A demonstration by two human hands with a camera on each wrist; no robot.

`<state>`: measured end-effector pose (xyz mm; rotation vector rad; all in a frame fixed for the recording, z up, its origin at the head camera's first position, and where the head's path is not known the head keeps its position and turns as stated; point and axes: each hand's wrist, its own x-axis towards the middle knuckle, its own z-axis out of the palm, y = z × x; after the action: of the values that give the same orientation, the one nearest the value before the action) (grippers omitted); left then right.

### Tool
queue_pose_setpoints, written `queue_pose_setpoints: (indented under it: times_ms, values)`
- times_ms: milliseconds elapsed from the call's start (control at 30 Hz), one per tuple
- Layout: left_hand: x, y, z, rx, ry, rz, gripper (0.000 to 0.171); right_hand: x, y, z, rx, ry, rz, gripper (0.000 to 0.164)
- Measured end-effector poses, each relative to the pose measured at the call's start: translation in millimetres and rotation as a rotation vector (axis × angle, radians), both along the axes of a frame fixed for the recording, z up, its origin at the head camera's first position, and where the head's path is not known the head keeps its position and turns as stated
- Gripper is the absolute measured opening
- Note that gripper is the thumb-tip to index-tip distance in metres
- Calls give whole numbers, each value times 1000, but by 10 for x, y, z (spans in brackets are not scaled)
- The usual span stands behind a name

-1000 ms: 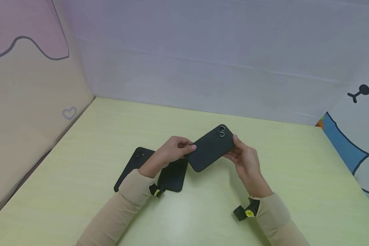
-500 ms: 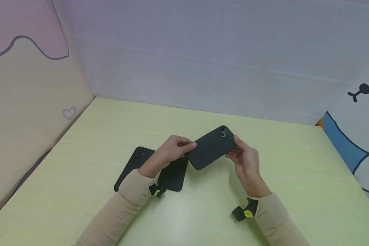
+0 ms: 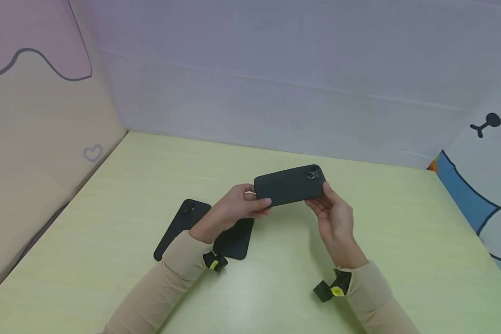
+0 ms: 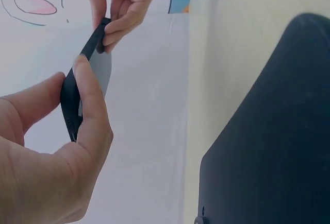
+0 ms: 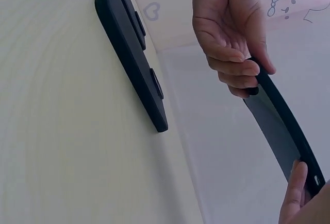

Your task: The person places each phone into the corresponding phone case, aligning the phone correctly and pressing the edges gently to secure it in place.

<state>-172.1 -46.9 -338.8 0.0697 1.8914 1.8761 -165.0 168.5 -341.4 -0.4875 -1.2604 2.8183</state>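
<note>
A black smartphone, its back and ringed camera lenses facing me in the head view, is held above the table between both hands. My left hand pinches its left end, thumb on the back and fingers at the other side. At the lens end, my right hand grips the corner between thumb and fingers. Both wrist views show the phone edge-on, with a grey, glassy-looking face inside a dark rim. Under my left forearm lie two more black phones, one to the left and one to the right, both partly hidden.
The pale yellow-green table extends around the hands. A whitish wall sheet rises along its back edge. Printed panels stand at both sides, a heart on the left one and a cartoon animal on the right one.
The held phone has turned from a steep slant to nearly level, its left end rising. My left fingers have shifted to its lower left corner. The two phones on the table lie still.
</note>
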Motion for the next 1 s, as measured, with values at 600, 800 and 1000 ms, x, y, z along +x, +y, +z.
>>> queue_pose_setpoints:
  times_ms: [600,800,1000]
  values:
    - [2,-127,98,-84,112,-15,35,-45,-37,-33,270,185,77,19]
    - [0,-158,111,-77,135,-90,31,-55,-33,-36,351,199,41,15]
    - [-13,-158,91,-71,134,-110,30,-56,-26,-45,401,185,41,18]
